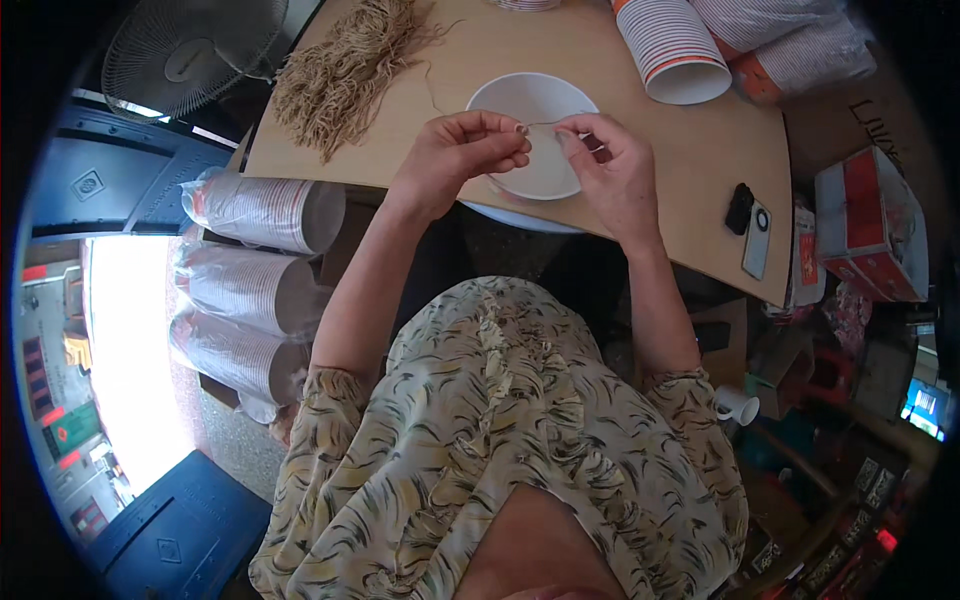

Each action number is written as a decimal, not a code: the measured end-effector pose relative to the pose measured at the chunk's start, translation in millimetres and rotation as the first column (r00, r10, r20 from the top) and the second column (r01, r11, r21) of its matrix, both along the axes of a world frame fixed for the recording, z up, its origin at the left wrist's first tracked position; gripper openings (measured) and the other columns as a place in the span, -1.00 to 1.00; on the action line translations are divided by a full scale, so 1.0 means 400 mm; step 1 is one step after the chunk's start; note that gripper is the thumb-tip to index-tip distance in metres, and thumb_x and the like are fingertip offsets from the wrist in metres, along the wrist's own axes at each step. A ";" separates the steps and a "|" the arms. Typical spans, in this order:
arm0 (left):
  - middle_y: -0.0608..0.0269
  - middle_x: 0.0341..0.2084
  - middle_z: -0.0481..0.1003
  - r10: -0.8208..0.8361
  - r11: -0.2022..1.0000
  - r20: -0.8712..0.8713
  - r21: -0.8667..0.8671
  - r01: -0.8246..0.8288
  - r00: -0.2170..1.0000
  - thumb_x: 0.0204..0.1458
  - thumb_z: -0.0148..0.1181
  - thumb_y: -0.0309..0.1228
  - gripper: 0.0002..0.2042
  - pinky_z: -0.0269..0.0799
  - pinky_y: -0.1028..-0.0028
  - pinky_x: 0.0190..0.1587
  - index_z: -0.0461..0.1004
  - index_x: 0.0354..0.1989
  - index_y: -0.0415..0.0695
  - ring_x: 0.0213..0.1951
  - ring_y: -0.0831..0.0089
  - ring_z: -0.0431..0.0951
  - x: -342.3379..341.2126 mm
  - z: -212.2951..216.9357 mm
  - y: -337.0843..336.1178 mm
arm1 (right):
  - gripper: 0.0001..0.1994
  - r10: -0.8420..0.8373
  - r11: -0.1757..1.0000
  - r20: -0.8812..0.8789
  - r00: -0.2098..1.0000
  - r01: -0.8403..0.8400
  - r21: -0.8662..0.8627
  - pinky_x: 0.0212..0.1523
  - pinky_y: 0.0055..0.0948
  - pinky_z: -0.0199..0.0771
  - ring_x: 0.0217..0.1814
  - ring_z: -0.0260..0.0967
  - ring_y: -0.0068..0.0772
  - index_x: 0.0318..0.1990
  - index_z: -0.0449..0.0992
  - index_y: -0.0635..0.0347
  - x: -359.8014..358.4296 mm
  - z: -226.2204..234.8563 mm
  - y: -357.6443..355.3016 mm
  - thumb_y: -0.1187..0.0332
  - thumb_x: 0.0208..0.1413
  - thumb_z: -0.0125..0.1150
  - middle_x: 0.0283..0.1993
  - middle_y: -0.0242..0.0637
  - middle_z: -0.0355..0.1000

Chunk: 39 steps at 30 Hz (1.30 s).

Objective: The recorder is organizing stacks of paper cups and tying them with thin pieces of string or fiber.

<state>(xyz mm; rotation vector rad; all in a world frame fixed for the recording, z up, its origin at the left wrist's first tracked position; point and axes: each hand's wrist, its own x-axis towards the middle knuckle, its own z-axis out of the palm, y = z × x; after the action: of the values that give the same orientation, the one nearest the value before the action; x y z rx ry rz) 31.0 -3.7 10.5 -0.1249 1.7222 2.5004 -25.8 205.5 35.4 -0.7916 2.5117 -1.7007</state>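
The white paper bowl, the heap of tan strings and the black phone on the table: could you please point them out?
white paper bowl (545, 165), head view, inner wall.
heap of tan strings (345, 75), head view, middle of the heap.
black phone (757, 240), head view, its back.

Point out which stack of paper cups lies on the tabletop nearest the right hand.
The unwrapped orange-striped stack, open mouth toward the right hand. The wrapped stacks lie farther right.

Wearing a loose blouse (500, 440), cream ground with olive and dark brush-stroke print. Ruffled placket down the front centre. Short sleeves (330, 395), gathered at the cuff above the elbow. Forearms bare, no rings or watch visible.
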 end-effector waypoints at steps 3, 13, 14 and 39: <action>0.13 -0.21 0.63 -0.025 1.000 0.030 0.020 0.024 0.999 0.23 0.21 -0.45 -0.78 0.58 0.54 -0.07 0.53 -0.02 -0.31 -0.18 0.44 0.65 0.001 0.005 0.004 | -0.83 0.063 0.998 0.070 0.996 -0.061 -0.024 -0.26 -0.61 0.44 -0.31 0.42 -0.68 -0.12 0.62 0.34 0.009 -0.013 -0.008 0.42 0.22 0.26 -0.27 -0.41 0.57; 0.17 -0.23 0.63 0.004 0.998 -0.005 -0.059 -0.005 1.000 0.19 0.27 -0.45 -0.77 0.59 0.52 -0.07 0.56 -0.03 -0.29 -0.20 0.44 0.66 0.005 0.001 0.011 | -0.86 0.074 0.990 0.162 0.984 -0.054 -0.128 -0.30 -0.55 0.48 -0.37 0.47 -0.62 -0.23 0.62 0.36 0.010 -0.030 -0.032 0.43 0.17 0.30 -0.40 -0.31 0.58; 0.17 -0.23 0.63 0.006 0.998 -0.005 -0.058 -0.006 1.000 0.19 0.27 -0.45 -0.77 0.59 0.52 -0.07 0.56 -0.03 -0.29 -0.20 0.44 0.66 0.006 0.002 0.015 | -0.86 0.076 0.990 0.162 0.984 -0.055 -0.127 -0.30 -0.55 0.48 -0.37 0.47 -0.62 -0.23 0.62 0.36 0.012 -0.032 -0.032 0.43 0.17 0.30 -0.40 -0.31 0.58; 0.21 -0.34 0.66 0.056 0.941 -0.188 -0.318 -0.115 0.981 0.14 0.31 -0.48 -0.82 0.60 0.55 -0.13 0.63 -0.15 -0.32 -0.25 0.55 0.66 0.018 0.006 0.045 | -0.75 0.151 0.975 0.343 0.927 -0.083 -0.207 -0.39 -0.64 0.39 -0.45 0.35 -0.69 -0.24 0.62 0.34 0.015 -0.020 -0.021 0.30 0.32 0.16 -0.37 -0.37 0.55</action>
<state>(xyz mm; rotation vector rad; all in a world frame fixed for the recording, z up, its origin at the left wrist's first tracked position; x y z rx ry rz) 38.4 14.5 12.9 -0.0030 2.2421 2.3195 -19.8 197.2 27.5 -0.5629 2.0482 -1.8645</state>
